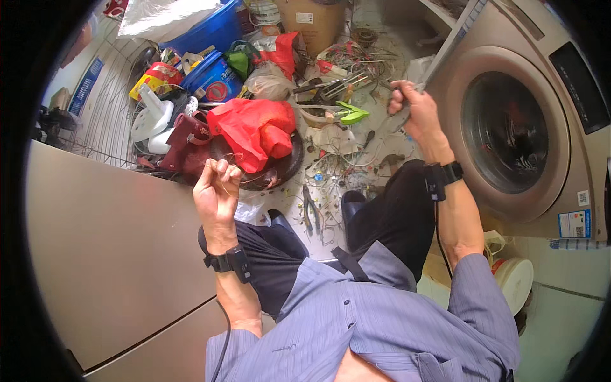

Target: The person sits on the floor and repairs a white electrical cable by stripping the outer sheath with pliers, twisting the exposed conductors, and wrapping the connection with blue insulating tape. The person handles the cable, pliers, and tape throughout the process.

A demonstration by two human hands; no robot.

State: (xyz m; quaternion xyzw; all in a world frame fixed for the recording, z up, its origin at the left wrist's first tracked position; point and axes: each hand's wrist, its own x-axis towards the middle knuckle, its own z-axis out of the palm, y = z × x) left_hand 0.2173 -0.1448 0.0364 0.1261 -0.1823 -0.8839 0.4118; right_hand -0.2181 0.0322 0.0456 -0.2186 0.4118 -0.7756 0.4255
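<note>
My left hand (217,196) is raised in front of the red cloth bag, its fingers curled into a pinch. A thin pale wire (226,186) shows at those fingertips. My right hand (420,118) is closed around a grey slender tool (400,120) near the washing machine door; blur and the fingers hide its kind. Between my feet lies a pair of pliers (309,210) with dark handles. Tangled wires and small scraps (337,162) spread over the floor beyond it. The red cloth bag (254,130) rests on a dark round pan (294,159).
A washing machine (471,76) stands on the right, and a large pale panel (114,254) fills the left. Behind the red bag are blue tubs (213,79), a wire rack (105,121) and a cardboard box (312,28). A white bucket (514,283) sits beside my right elbow.
</note>
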